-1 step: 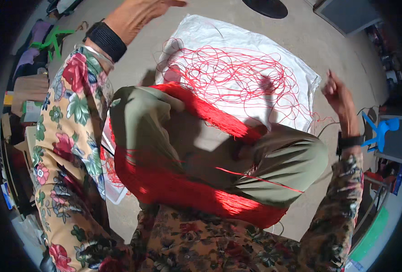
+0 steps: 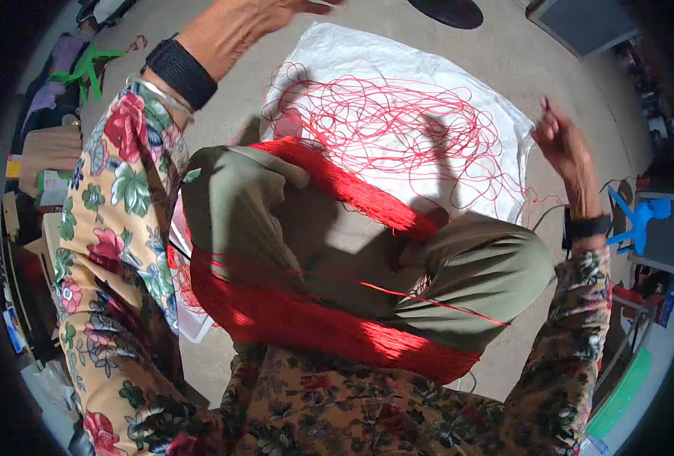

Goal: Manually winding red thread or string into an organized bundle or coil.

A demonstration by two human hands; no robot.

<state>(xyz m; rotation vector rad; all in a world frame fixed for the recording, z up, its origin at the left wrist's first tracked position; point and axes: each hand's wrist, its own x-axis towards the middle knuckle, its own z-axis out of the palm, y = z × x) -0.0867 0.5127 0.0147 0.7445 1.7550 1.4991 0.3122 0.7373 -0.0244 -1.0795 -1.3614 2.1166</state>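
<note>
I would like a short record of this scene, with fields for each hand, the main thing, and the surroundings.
left hand: left hand raised high, black wristband, grip not clear
right hand: right hand raised at the side, fingers pinched, seemingly on a thin red strand
main thing: thick loop of red thread stretched around both knees in olive trousers
loose thread: tangled pile of thin red thread lying on the white plastic sheet
surroundings: grey concrete floor; small blue plastic chair at the right

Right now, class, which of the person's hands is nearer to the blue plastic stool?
Right. The right hand is raised just left of the blue plastic stool, while the left hand reaches up at the far upper left.
</note>
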